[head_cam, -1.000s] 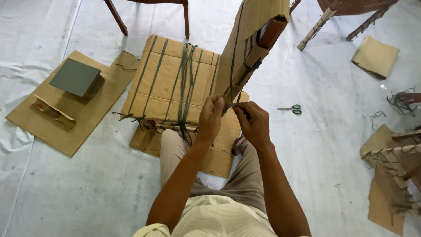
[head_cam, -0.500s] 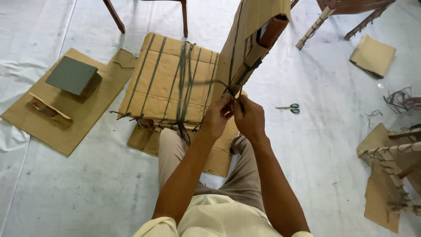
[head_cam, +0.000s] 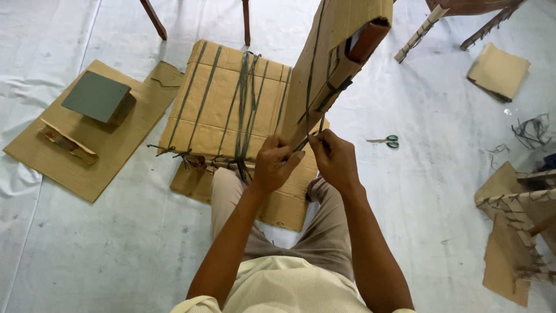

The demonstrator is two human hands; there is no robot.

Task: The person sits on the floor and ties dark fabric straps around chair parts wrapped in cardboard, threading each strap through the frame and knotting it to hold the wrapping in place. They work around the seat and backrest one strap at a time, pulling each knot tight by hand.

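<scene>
A chair wrapped in brown cardboard stands in front of me; its seat [head_cam: 220, 104] is bound with dark green string [head_cam: 243, 98]. Its cardboard-covered backrest [head_cam: 330, 64] rises toward the camera, with a bit of reddish wood [head_cam: 368, 40] showing at the top. My left hand [head_cam: 273, 165] and my right hand [head_cam: 335, 159] meet at the lower edge of the backrest. Both pinch strands of the string there. The fingertips hide how the string ends lie. My knees sit below the seat on a flat piece of cardboard [head_cam: 286, 203].
A cardboard sheet [head_cam: 69, 156] with a grey-green square block [head_cam: 95, 95] lies at left. Scissors [head_cam: 385, 141] lie on the white floor cover at right. Another wrapped chair [head_cam: 521, 203] is at the right edge, a cardboard pad [head_cam: 498, 69] and string scraps [head_cam: 530, 130] behind it.
Both hands have risen from the seat's front edge to the backrest's lower edge and have taken up the string there.
</scene>
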